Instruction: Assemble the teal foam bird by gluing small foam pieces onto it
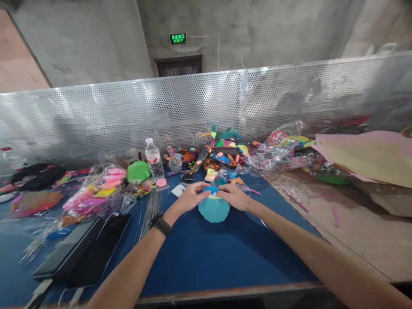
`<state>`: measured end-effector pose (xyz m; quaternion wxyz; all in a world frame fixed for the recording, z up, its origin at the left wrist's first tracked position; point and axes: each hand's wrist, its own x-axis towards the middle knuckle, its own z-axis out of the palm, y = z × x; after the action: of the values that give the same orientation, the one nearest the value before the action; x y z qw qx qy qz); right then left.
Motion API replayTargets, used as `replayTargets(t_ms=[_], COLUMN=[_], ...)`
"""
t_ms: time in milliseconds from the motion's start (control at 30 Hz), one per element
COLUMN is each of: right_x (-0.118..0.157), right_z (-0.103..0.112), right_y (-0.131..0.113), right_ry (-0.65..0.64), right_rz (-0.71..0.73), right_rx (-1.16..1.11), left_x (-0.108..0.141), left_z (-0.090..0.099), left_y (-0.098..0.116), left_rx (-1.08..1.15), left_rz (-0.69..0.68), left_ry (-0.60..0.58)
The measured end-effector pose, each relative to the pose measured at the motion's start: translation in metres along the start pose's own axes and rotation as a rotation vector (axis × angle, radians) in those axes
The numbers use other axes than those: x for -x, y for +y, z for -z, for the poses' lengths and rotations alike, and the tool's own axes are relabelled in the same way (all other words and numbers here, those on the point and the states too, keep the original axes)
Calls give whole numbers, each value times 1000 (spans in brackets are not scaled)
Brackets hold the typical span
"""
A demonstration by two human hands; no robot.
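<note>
A round turquoise clay-like piece [214, 210] lies on the blue table in front of me, with a darker blue part and a small pale patch at its far edge. My left hand [195, 195] grips that far edge from the left, thumb and fingers bent together. From the right, my right hand [234, 195] pinches the same edge, its thumb close to the left thumb. My fingertips partly cover the blue part. Just beyond the hands lie a small yellowish clay block [210, 175] and an orange piece [236, 180].
A water bottle [154, 158] stands behind a bundle of thin wires [151, 214]. Bagged pink clay [112, 178], a green dome [138, 171] and two dark phone-like devices [99, 253] are left. Colourful clay models [223, 150] pile against a perforated metal screen [199, 103]. Cardboard [354, 231] lies right.
</note>
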<state>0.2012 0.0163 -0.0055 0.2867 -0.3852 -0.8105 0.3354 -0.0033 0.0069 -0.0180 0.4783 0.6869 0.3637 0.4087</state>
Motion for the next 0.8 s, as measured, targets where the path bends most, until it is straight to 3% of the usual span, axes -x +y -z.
replayTargets(t_ms=[133,333,600,800], right_x=[-1,0,1,1], right_z=[-1,0,2,1], right_y=[3,3,2,3], right_ry=[-11,-12,-73,-66], right_rz=[-6,0,7,35], right_rx=[-19,-26,-119,-47], left_x=[1,7,6,8], left_z=[1,4,3,1], left_y=[1,8,15,19], left_rx=[22,95,174,203], left_rz=[36,232,295,352], left_ry=[-8,-69,-30,-39])
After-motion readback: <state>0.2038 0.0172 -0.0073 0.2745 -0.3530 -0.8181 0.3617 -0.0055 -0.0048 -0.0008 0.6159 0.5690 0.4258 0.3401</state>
